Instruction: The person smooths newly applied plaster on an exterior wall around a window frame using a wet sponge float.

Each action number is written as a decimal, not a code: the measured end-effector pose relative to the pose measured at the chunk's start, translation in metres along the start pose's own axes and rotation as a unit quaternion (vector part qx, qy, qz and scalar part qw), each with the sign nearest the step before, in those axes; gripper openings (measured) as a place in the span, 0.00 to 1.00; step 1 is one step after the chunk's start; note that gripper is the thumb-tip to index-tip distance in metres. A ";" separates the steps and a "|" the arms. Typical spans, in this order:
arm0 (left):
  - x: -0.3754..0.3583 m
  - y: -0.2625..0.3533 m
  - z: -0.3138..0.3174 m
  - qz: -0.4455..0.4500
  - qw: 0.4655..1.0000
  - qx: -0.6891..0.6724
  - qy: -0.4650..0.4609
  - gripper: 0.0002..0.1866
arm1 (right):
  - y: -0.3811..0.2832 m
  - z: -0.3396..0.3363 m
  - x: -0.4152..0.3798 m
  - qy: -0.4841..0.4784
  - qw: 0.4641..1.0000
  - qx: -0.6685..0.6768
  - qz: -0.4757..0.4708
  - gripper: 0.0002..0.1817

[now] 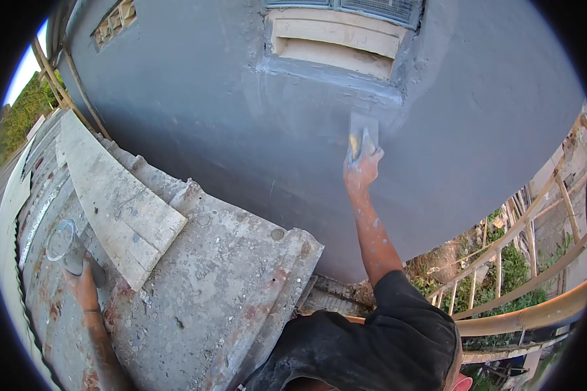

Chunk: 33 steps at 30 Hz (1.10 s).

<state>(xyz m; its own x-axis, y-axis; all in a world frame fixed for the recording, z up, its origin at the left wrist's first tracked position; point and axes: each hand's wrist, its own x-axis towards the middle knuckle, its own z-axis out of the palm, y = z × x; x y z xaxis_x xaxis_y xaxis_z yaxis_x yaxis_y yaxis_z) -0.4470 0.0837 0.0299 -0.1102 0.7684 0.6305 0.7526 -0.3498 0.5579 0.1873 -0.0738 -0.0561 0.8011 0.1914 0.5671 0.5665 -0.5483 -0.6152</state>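
Note:
My right hand (pixel 362 168) is raised to the grey wall (pixel 293 150), closed round the yellowish handle of a plastering trowel (pixel 364 124). The trowel's flat blade overlaps the wall just below a cream-coloured opening frame (pixel 336 38). Grey smears cover my fingers and forearm. On the far left, low over the stained roof sheet, my left hand (pixel 83 287) is closed around a grey-smeared cylindrical tub (pixel 75 257) with a pale round rim. Its contents are hard to see.
A long flat board (pixel 117 195) lies on the weathered roof sheeting (pixel 202 306) beside the tub. Bamboo poles (pixel 528 316) form scaffolding on the right, with plants (pixel 528 293) below it. A vent block (pixel 115 23) sits in the wall at upper left.

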 end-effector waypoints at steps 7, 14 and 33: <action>-0.002 0.015 -0.001 -0.016 1.000 0.004 -0.004 0.28 | -0.004 0.027 0.021 -0.053 0.994 -0.088 -0.041 0.36; -0.002 0.019 0.002 0.004 1.000 -0.031 -0.001 0.27 | -0.020 0.010 -0.004 -0.016 0.993 0.020 -0.117 0.37; -0.011 0.036 0.002 -0.016 0.996 -0.086 -0.004 0.26 | -0.167 0.143 0.037 -0.014 0.956 -0.005 -0.292 0.34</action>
<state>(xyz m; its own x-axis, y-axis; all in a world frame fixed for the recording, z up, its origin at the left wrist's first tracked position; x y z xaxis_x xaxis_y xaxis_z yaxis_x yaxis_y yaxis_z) -0.4175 0.0644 0.0417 -0.1274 0.7847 0.6067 0.6268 -0.4103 0.6624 0.1495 0.1416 -0.0108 0.3529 0.4890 0.7977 0.9172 -0.3493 -0.1917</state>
